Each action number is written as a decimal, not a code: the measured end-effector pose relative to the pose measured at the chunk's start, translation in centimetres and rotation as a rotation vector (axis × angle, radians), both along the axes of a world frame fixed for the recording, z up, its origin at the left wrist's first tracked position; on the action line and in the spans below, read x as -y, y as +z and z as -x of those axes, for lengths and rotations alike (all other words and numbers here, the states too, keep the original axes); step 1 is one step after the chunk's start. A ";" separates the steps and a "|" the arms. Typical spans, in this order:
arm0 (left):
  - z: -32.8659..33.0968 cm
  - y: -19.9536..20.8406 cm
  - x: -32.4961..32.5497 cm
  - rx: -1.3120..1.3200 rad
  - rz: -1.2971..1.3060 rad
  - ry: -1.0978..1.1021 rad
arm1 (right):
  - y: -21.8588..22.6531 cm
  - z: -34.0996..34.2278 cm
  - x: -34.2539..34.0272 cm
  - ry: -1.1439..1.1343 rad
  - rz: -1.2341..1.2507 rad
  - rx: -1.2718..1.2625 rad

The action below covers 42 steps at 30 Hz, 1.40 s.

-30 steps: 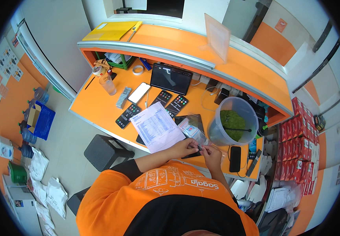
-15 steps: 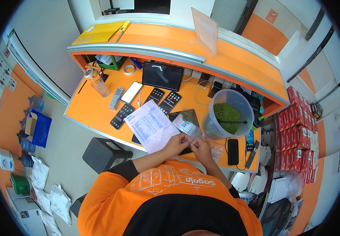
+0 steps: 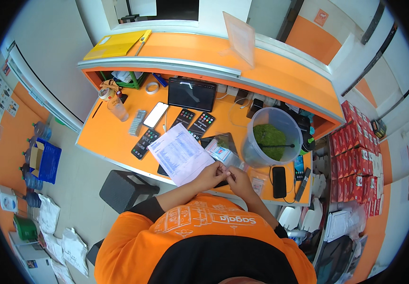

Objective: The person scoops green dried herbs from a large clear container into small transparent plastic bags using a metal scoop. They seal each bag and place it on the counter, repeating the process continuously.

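My left hand (image 3: 211, 175) and my right hand (image 3: 240, 181) meet at the desk's front edge. The fingers of both are pinched together at the tips, and whatever sits between them is too small to make out. Just beyond the fingertips lies a clear plastic bag (image 3: 221, 152) with a blue-and-white label and something green inside. It rests partly over a dark flat panel (image 3: 230, 140). A printed sheet of paper (image 3: 178, 154) spreads out beside my left hand, its near edge by my wrist. Close to my right hand is a small clear packet (image 3: 258, 182).
A clear tub (image 3: 248, 142) of green, moss-like material stands at right, near a black phone (image 3: 279, 182). Several phones, a tablet (image 3: 192, 94), a plastic cup (image 3: 118, 109) and a tape roll (image 3: 152, 87) occupy the desk. A dark stool (image 3: 125, 189) stands at left; red boxes (image 3: 356, 163) are stacked at right.
The view has shifted slightly. My hands stay together at the desk edge, fingers still pinched, with only a small change in finger position. The bag and paper lie as before.
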<state>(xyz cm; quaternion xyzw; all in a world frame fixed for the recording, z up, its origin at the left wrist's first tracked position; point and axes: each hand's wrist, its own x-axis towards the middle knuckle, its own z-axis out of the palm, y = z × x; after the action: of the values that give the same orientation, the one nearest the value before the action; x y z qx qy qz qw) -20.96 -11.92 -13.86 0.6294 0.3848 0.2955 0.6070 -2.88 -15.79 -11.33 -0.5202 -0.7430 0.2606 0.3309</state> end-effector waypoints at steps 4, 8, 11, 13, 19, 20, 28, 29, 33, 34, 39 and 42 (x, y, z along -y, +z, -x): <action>0.2 -0.5 -0.3 0.103 0.106 0.005 | 0.8 1.0 0.6 -0.073 0.417 -0.413; 0.2 0.6 0.1 -0.047 0.002 -0.044 | -0.9 1.2 0.9 -0.069 0.440 -0.655; 0.1 2.0 0.6 -0.193 -0.159 -0.052 | -1.1 1.7 1.2 -0.087 0.440 -0.713; 0.2 1.7 0.7 -0.199 -0.257 -0.029 | -0.9 1.9 1.1 -0.100 0.409 -0.629; 0.3 2.6 1.2 -0.355 -0.498 0.048 | -2.8 1.5 0.7 -0.276 0.014 -0.120; 0.5 3.1 1.2 -0.384 -0.536 0.071 | -2.4 1.3 0.6 -0.311 0.000 -0.076; 1.2 5.2 1.8 -0.686 -0.485 0.030 | -0.5 2.4 1.1 -0.299 0.149 -0.124; 1.4 5.5 1.8 -0.742 -0.463 0.014 | -0.7 2.1 1.0 -0.325 0.125 -0.073; 1.4 5.4 2.0 -0.855 -0.607 0.094 | -0.9 2.0 0.9 -0.328 0.128 0.042; 1.3 4.3 1.8 -0.775 -0.733 0.083 | -1.1 2.0 0.9 -0.300 0.135 0.033; 1.2 4.2 2.3 -0.423 -0.730 -0.108 | -1.5 0.1 0.3 -0.181 0.278 -0.111; 1.4 4.3 2.6 -0.401 -0.676 -0.081 | 0.7 0.5 0.4 -0.116 0.477 -0.328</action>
<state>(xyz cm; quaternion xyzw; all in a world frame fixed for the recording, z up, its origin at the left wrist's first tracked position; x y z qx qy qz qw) -22.31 -14.49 -9.60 0.8537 0.3515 0.2526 0.2894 -3.40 -16.20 -10.67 -0.5757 -0.5667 0.4889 0.3292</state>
